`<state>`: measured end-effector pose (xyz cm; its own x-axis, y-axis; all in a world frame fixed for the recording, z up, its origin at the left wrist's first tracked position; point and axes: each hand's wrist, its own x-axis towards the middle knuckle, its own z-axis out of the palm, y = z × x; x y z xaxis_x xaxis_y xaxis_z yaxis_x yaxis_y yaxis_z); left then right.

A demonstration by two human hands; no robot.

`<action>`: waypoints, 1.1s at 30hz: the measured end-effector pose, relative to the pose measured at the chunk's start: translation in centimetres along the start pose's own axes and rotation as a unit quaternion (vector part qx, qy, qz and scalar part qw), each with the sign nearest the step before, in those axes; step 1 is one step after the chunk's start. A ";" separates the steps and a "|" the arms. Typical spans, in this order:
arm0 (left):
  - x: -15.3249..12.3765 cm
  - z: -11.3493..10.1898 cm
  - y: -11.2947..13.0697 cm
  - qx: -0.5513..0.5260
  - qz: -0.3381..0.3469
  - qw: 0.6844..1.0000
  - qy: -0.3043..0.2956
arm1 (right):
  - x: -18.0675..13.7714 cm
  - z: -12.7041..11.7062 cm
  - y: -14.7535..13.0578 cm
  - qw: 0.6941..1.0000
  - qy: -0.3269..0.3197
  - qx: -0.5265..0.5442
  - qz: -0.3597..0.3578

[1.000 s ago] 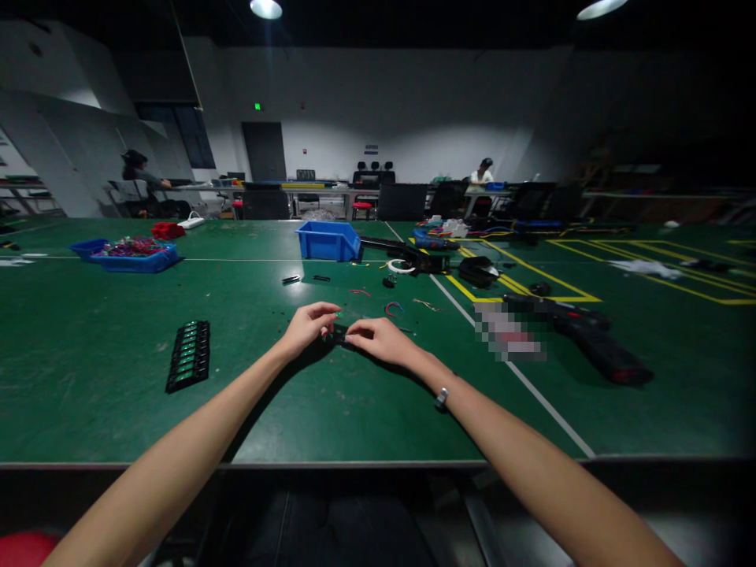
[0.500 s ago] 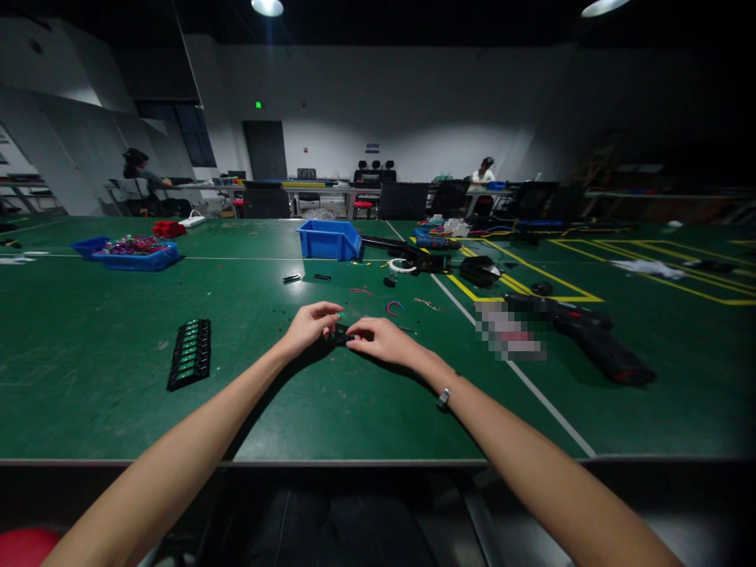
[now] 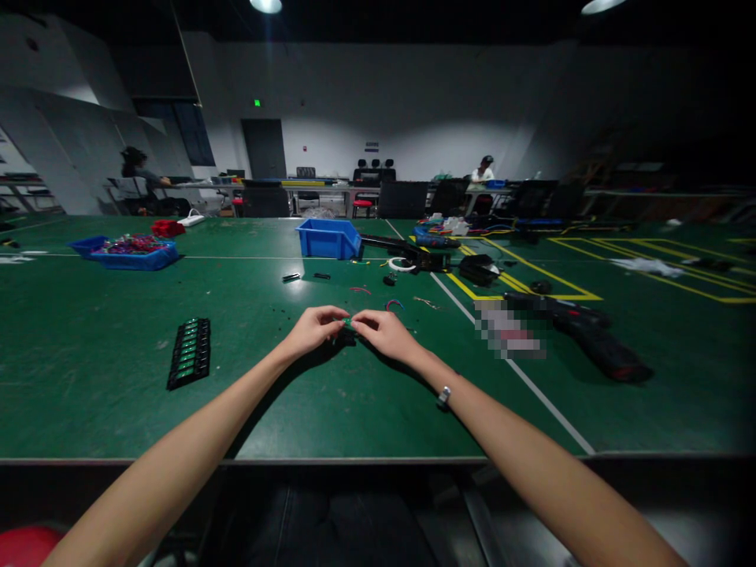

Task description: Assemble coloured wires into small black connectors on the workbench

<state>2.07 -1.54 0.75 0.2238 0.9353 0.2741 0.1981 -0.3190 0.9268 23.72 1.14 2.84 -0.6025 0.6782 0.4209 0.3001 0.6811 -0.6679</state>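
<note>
My left hand (image 3: 319, 327) and my right hand (image 3: 381, 331) meet fingertip to fingertip over the middle of the green table. Between them they pinch a small green circuit board (image 3: 348, 323). Just under the fingers is a small black plastic part (image 3: 346, 338), mostly covered by the hands; whether it is held or lying on the table, I cannot tell. To the left lies a black tray-like strip (image 3: 189, 353) with a row of several green boards in it. Past the fingers lie short red and blue wires (image 3: 394, 304).
A blue bin (image 3: 328, 239) stands beyond the hands, and a blue tray of coloured wires (image 3: 137, 253) at far left. A black power tool (image 3: 591, 335) lies right, beside a blurred-out patch. Two small black parts (image 3: 322, 276) sit ahead. Other people are at a far bench.
My right hand has moved slightly up and left, closing the gap to my left hand. Its fingers have gone from the black part to the green board, which my left hand held before.
</note>
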 end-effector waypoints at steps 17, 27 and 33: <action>-0.1 -0.9 1.7 0.048 0.048 0.982 0.176 | 0.4 -0.4 -0.2 0.986 0.061 0.126 0.090; 0.4 -3.0 0.7 0.088 0.024 0.977 0.193 | 0.4 -0.2 0.3 0.984 0.053 0.136 0.099; -0.4 -1.4 1.0 0.187 0.054 0.981 0.022 | 0.4 -0.3 0.2 0.986 0.055 0.127 0.092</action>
<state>0.86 -2.05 1.95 0.2227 0.8960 0.3842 0.5136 -0.4428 0.7350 23.79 1.58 3.10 -0.4675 0.8192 0.3321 0.1947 0.4619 -0.8653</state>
